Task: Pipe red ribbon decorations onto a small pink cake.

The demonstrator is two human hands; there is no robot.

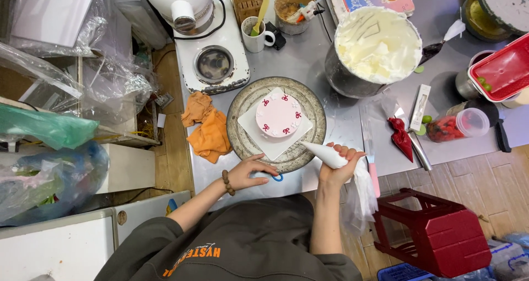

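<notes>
You are piping: your right hand (336, 168) grips the white piping bag (330, 155), its tip just off the pink cake (279, 114) at five o'clock; your left hand (249, 172) rests loosely open at the turntable's (242, 137) six o'clock edge. Next calls for a steady squeeze.

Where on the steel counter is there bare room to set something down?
Bare steel counter lies between the white stand mixer, the grey turntable and the metal bowl of white cream. Right of that bowl it is crowded.

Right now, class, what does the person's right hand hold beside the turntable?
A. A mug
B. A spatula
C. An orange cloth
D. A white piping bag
D: the right hand grips a white piping bag, its tip pointing toward the small pink cake on the turntable.
</notes>
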